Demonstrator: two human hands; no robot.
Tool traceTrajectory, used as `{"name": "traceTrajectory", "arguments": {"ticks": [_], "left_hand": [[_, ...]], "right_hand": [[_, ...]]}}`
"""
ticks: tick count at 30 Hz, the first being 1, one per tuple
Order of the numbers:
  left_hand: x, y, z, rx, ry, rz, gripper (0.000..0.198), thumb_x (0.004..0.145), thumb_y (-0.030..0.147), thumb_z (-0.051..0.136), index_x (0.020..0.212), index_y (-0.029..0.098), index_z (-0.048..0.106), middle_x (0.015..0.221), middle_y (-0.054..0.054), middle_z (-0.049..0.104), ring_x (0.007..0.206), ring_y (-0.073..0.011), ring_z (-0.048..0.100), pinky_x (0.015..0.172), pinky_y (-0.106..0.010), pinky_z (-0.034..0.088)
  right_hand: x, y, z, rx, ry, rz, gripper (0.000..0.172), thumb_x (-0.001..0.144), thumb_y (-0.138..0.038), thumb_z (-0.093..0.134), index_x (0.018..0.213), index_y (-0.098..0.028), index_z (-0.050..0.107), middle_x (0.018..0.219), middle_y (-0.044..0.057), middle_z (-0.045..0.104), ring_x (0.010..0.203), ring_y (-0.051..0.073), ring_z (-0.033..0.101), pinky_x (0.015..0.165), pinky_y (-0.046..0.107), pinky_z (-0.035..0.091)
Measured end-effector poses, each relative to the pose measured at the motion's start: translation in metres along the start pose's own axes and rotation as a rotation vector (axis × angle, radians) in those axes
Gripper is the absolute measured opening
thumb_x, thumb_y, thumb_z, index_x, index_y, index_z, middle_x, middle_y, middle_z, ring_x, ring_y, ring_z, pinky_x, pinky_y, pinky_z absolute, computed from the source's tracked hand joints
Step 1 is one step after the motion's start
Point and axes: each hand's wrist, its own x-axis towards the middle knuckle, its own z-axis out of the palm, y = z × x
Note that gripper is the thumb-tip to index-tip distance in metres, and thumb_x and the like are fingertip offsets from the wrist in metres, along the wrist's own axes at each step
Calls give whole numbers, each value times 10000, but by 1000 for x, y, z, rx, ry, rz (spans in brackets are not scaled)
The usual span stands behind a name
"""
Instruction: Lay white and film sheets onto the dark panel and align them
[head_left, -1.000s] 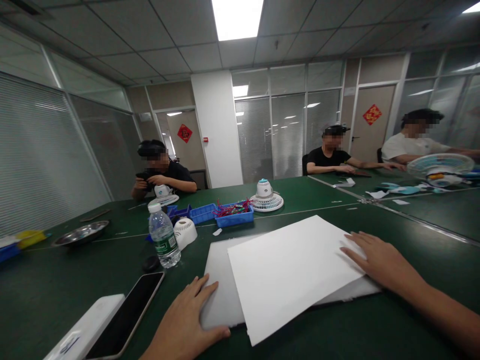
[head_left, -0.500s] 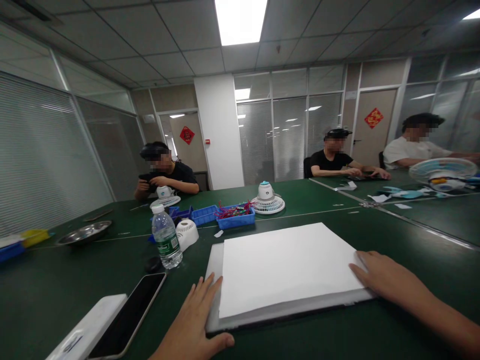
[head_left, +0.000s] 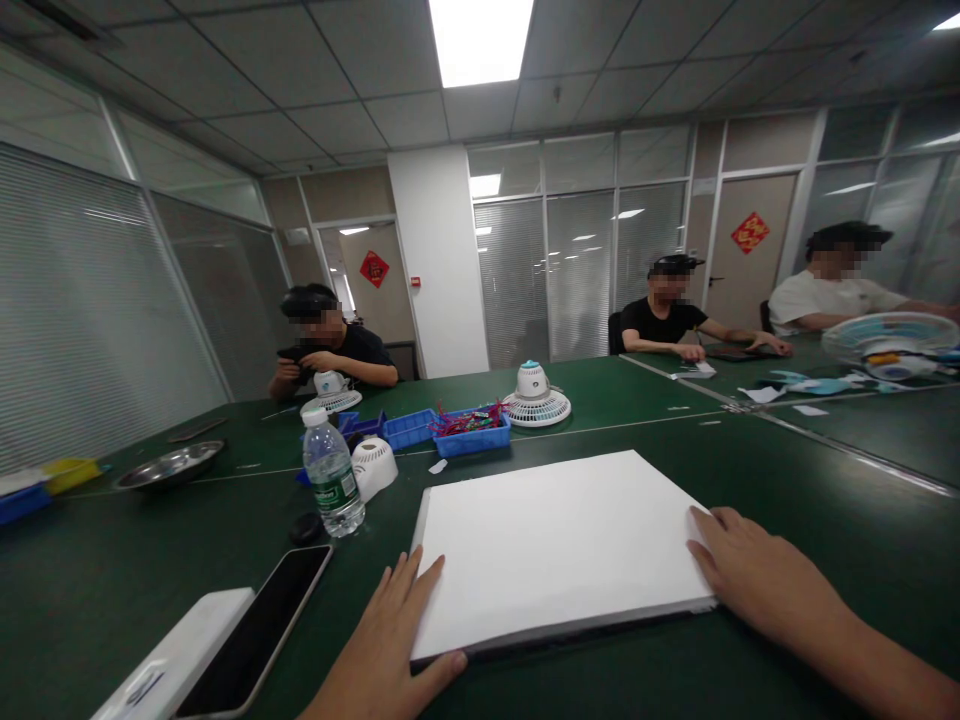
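A white sheet (head_left: 555,545) lies squared on a thin board (head_left: 570,632), midway along the near edge of the green surface (head_left: 112,580). The left hand (head_left: 382,650) rests open and flat at the sheet's near left corner. The right hand (head_left: 750,575) rests open and flat on its right edge. A phone (head_left: 259,630) lies to the left, and a water bottle (head_left: 331,485) stands beyond it.

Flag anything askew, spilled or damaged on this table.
A white fan shell lies tipped on its side beside the water bottle, and paper scraps litter the far table. The white sheet sits square on its board under the left hand and right hand.
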Motion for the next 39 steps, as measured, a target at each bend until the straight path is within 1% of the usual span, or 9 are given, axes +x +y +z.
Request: {"name": "traceTrajectory", "arguments": {"ticks": [6, 10, 14, 18, 21, 25, 30, 34, 39], "left_hand": [[1, -6, 7, 20, 20, -11, 878, 887, 688, 573, 1563, 166, 371, 1683, -138, -9, 1532, -380, 84, 1233, -552, 215], [1, -6, 6, 33, 31, 17, 854, 888, 682, 572, 1537, 149, 414, 1675, -161, 73, 1524, -399, 124, 1216, -597, 234], [1, -4, 3, 33, 42, 54, 923, 895, 718, 536, 1585, 145, 319, 1659, -172, 133, 1518, -408, 153, 1199, -638, 241], [0, 1, -5, 44, 7, 44, 909, 889, 743, 529, 1578, 181, 339, 1651, -158, 143, 1513, -397, 177, 1205, -620, 236], [0, 5, -10, 67, -42, 16, 880, 895, 731, 532, 1573, 204, 337, 1651, -144, 124, 1520, -362, 160, 1223, -572, 212], [0, 6, -13, 68, -54, 3, 868, 887, 708, 566, 1566, 213, 347, 1648, -137, 139, 1524, -324, 166, 1235, -517, 201], [-1, 10, -19, 46, -57, -25, 847, 862, 660, 625, 1546, 217, 393, 1642, -131, 172, 1519, -320, 208, 1229, -505, 228], [-1, 16, -24, 48, -70, -29, 853, 855, 650, 631, 1543, 202, 398, 1636, -141, 187, 1514, -325, 232, 1223, -511, 243], [-2, 15, -23, 65, -61, -37, 871, 828, 685, 641, 1533, 223, 420, 1635, -125, 211, 1515, -318, 242, 1226, -493, 245]], "right_hand": [[-7, -8, 1, -62, -11, -31, 532, 981, -376, 250, 1209, -148, 673, 1238, 213, 637, 1064, 352, 653, 884, 550, 533], [-9, -10, -1, -67, -26, -43, 544, 984, -368, 234, 1169, -163, 703, 1249, 206, 650, 1119, 372, 640, 927, 571, 517], [-1, -4, -7, 28, -46, -27, 589, 990, -452, 254, 1297, -150, 656, 1315, 180, 638, 1184, 355, 613, 1014, 560, 475], [11, 10, -7, 245, -80, 107, 697, 978, -555, 289, 1443, -102, 540, 1401, 172, 591, 1259, 347, 564, 1074, 545, 431], [18, 20, -4, 457, -117, 142, 656, 959, -543, 351, 1451, -154, 540, 1373, 131, 623, 1194, 314, 612, 1027, 495, 477], [23, 23, -7, 871, -18, 264, 573, 857, -521, 554, 1310, -185, 653, 1264, 112, 693, 1116, 310, 652, 982, 462, 503], [25, 15, -35, 1214, 54, 411, 642, 823, -581, 588, 1337, -199, 628, 1028, 114, 761, 744, 267, 702, 565, 360, 527], [28, 24, -35, 996, 134, 380, 570, 838, -620, 555, 1234, -239, 705, 1195, 66, 728, 941, 271, 701, 686, 336, 547], [31, 44, 1, 719, 48, 317, 633, 889, -547, 424, 1333, -154, 647, 1257, 118, 697, 1140, 324, 647, 990, 457, 496]]}}
